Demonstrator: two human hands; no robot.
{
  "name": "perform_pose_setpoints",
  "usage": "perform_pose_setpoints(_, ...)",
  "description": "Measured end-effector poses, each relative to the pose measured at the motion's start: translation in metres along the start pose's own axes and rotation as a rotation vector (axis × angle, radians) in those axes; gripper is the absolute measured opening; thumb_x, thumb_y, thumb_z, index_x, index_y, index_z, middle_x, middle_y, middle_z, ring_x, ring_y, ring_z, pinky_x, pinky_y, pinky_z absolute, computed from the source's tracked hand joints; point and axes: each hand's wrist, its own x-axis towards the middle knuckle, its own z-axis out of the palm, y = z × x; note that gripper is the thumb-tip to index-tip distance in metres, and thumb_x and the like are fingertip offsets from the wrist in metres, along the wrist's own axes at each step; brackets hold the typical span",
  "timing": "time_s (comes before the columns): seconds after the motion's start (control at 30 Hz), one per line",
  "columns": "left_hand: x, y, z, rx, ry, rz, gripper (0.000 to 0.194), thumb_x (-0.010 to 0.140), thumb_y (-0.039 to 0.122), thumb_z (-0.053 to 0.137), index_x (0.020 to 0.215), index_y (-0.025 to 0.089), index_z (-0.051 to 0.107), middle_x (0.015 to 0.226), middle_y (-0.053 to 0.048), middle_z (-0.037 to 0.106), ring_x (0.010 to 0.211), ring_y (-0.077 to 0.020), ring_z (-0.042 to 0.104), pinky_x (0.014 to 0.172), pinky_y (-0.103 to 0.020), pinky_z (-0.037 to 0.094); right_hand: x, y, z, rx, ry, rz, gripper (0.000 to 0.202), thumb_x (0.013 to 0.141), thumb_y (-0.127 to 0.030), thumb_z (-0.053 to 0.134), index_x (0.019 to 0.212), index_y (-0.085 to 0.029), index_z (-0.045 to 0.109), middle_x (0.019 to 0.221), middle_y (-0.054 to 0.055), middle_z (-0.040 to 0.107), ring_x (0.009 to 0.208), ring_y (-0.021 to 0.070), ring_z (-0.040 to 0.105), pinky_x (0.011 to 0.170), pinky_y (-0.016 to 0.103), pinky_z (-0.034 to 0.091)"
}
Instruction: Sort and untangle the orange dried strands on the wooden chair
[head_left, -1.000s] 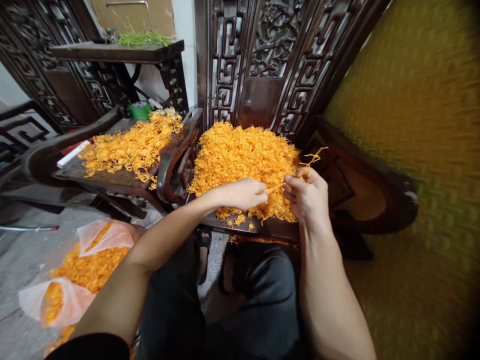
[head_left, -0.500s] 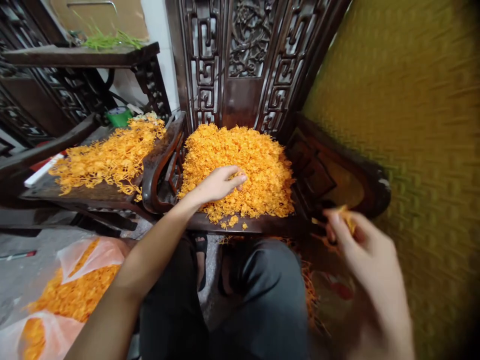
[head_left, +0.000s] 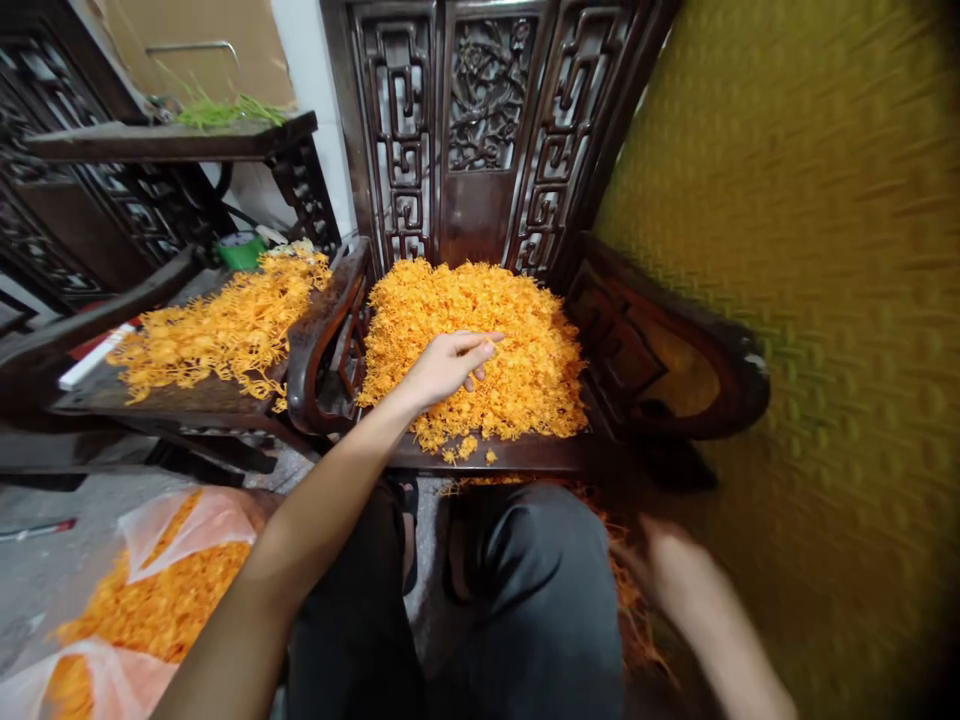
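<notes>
A heap of small orange, frilly pieces (head_left: 517,370) covers the seat of a dark carved wooden chair (head_left: 480,215). My left hand (head_left: 450,365) is over the middle of the heap, thumb and forefinger close together and the other fingers curled; what lies between them, if anything, blends with the orange behind. Low on the right, beside my knee, is my right hand (head_left: 667,560), smeared by motion, its fingers unclear. Near it, thin orange-red strands (head_left: 637,620) lie in a tangle by my leg.
Looser, spidery orange pieces (head_left: 217,335) lie on a wooden seat at the left, with a green roll (head_left: 240,252) behind. A plastic bag (head_left: 202,525) of orange pieces stands on the floor. A yellow woven surface (head_left: 825,300) rises at the right.
My right hand has dropped from beside the chair arm to beside my knee; the orange bit it held no longer shows. My left hand's forefinger has stretched forward over the heap.
</notes>
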Motion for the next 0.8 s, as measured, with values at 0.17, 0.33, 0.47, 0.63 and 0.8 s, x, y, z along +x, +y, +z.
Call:
perform_pose_setpoints(0.17, -0.001, 0.001, 0.001, -0.116, 0.115, 0.009, 0.024, 0.088, 0.03, 0.069, 0.107, 0.014, 0.068, 0.08, -0.003, 0.068, 0.064, -0.0102, 0.063, 0.055, -0.022, 0.05, 0.112, -0.164, -0.077, 0.618, 0.126, -0.392, 0.05, 0.092, -0.054, 0.064, 0.131, -0.024, 0.067, 0.12, 0.014, 0.074, 0.101, 0.0303, 0.074, 0.085, 0.042, 0.061)
perform_pose_setpoints(0.33, -0.008, 0.013, -0.025, 0.294, 0.357, 0.159, 0.021, 0.094, 0.035, 0.061, 0.084, 0.017, 0.064, 0.069, 0.0, 0.066, 0.058, -0.011, 0.061, 0.061, -0.025, 0.049, 0.182, -0.242, -0.057, 0.962, -0.121, -0.49, 0.029, 0.088, -0.047, 0.07, 0.086, -0.019, 0.077, 0.074, 0.007, 0.074, 0.065, 0.021, 0.07, 0.058, 0.031, 0.057)
perform_pose_setpoints(0.47, -0.022, 0.021, -0.056, 0.596, 0.42, 0.138, 0.029, 0.089, 0.032, 0.066, 0.065, 0.018, 0.059, 0.057, 0.001, 0.062, 0.054, -0.0121, 0.056, 0.061, -0.026, 0.043, 0.211, -0.221, -0.047, 1.058, 0.11, -0.296, 0.031, 0.079, -0.046, 0.079, 0.076, -0.016, 0.075, 0.063, 0.005, 0.068, 0.053, 0.0151, 0.06, 0.049, 0.026, 0.049)
perform_pose_setpoints(0.63, -0.005, -0.002, -0.059, 0.251, 0.386, 0.014, 0.026, 0.096, 0.04, 0.058, 0.081, 0.019, 0.058, 0.054, 0.003, 0.062, 0.044, -0.0116, 0.056, 0.051, -0.023, 0.041, 0.204, -0.228, -0.032, 1.253, -0.195, -0.344, 0.045, 0.08, -0.059, 0.075, 0.093, -0.016, 0.075, 0.087, 0.008, 0.073, 0.07, 0.0179, 0.066, 0.062, 0.033, 0.059)
perform_pose_setpoints(0.8, 0.014, -0.017, -0.041, 0.517, 0.501, 0.101, 0.021, 0.1, 0.035, 0.053, 0.084, 0.022, 0.052, 0.061, 0.003, 0.061, 0.054, -0.0135, 0.059, 0.059, -0.025, 0.042, 0.196, -0.261, 0.002, 1.009, -0.106, -0.461, 0.037, 0.093, -0.051, 0.059, 0.081, -0.018, 0.075, 0.081, 0.006, 0.07, 0.076, 0.0207, 0.064, 0.075, 0.036, 0.056)
